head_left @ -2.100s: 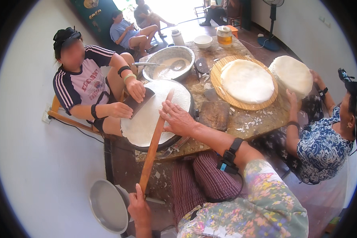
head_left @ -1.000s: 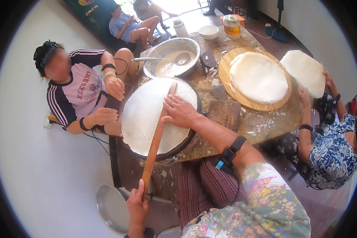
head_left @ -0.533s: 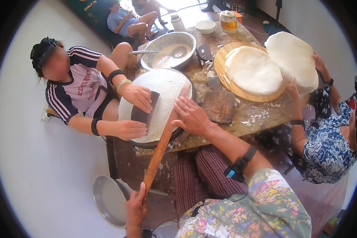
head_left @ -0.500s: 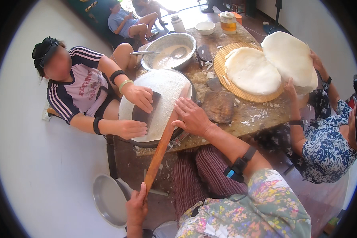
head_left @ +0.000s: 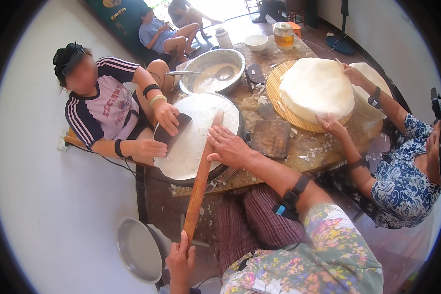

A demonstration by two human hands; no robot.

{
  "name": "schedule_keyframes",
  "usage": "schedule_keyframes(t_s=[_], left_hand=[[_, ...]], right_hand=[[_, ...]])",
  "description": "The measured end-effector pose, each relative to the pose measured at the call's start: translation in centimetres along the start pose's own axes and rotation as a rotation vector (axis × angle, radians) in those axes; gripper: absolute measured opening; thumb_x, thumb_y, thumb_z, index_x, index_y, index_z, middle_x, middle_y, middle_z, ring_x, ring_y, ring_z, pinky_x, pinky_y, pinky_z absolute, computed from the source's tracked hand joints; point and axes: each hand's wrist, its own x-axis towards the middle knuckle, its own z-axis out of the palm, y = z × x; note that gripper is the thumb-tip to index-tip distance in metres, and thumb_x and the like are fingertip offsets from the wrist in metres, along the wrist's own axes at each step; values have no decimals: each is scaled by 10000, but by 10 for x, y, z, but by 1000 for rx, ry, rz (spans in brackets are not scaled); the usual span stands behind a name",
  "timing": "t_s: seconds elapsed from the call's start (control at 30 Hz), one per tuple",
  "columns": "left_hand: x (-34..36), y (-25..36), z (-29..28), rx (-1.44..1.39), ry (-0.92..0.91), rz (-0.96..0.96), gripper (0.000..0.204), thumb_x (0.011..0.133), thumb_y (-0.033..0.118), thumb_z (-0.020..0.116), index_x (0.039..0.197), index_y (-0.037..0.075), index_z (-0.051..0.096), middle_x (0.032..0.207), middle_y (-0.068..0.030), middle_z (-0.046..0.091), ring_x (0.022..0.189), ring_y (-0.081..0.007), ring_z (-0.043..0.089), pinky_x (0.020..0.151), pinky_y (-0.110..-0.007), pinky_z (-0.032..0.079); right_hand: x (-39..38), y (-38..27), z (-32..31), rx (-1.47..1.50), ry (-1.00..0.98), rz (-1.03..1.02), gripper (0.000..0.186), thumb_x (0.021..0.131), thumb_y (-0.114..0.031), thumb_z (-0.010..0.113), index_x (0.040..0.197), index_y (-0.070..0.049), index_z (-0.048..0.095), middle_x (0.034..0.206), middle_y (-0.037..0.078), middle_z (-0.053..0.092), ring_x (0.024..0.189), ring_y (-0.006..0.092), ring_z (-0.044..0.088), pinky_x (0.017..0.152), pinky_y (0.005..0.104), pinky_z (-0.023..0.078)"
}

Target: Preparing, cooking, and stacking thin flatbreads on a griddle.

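Across a cluttered worktable (head_left: 299,51), on its near left side, a round griddle (head_left: 242,126) carries a wide pale sheet (head_left: 191,110). Over the sheet's right half lies the far end of a long, flat wooden slat (head_left: 197,191). Its long axis runs almost straight away from the wearer, leaning slightly rightward at the tip, so its near end hangs past the table's edge, above the floor.

Both of the wearer's hands are on it. The right hand (head_left: 230,147) is the nearer one to the sheet: it comes in from the right, its fingers close together over the slat below the tip, thumb lower down. I cannot tell whether they clamp or only press. The left hand (head_left: 180,262) is well apart from the sheet, its fingers closed around the slat's near end. From the right hand's fingertips, the sheet spreads mostly leftward and away.

Left of the slat, a co-worker's two hands hold a dark, curved scraper (head_left: 179,134) against the sheet's left part. Scraper and slat stand apart, with white surface between them. Whether the slat's underside touches the sheet is hidden from me.
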Motion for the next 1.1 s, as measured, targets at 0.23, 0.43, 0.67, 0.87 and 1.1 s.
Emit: schedule_keyframes(t_s=[0.23,0.43,0.67,0.87,1.1], left_hand=[[70,0,10,57,16,27,678,734,48,719,1373,116,502,743,-126,503,649,-296,532,595,-391,453],[74,-8,3,99,-56,47,729,703,8,681,1387,170,489,762,-117,513,655,-300,562,588,-409,476],[34,-3,0,36,-87,68,692,694,-59,634,1353,120,525,747,-144,508,644,-311,550,605,-382,467],[6,-11,-5,89,-85,116,686,698,-46,644,1344,160,539,743,-129,511,629,-305,556,589,-391,477],[-49,-21,19,110,-3,128,703,679,19,682,1345,196,541,730,-74,505,583,-252,564,514,-380,473]], right_hand=[[67,43,16,61,-221,86,744,934,-546,430,1426,9,372,1520,181,301,1447,277,201,1192,382,135],[53,42,14,86,-101,120,739,925,-536,456,1389,37,411,1468,192,385,1419,289,274,1181,376,180],[-3,25,3,49,99,85,687,911,-512,511,1307,49,497,1402,212,463,1364,328,369,1148,414,254],[-38,5,-3,48,145,121,720,906,-539,495,1330,43,486,1417,204,453,1384,308,345,1162,411,223],[-69,-25,-8,-10,166,79,715,916,-550,471,1305,49,505,1403,210,465,1359,324,382,1149,422,254]])
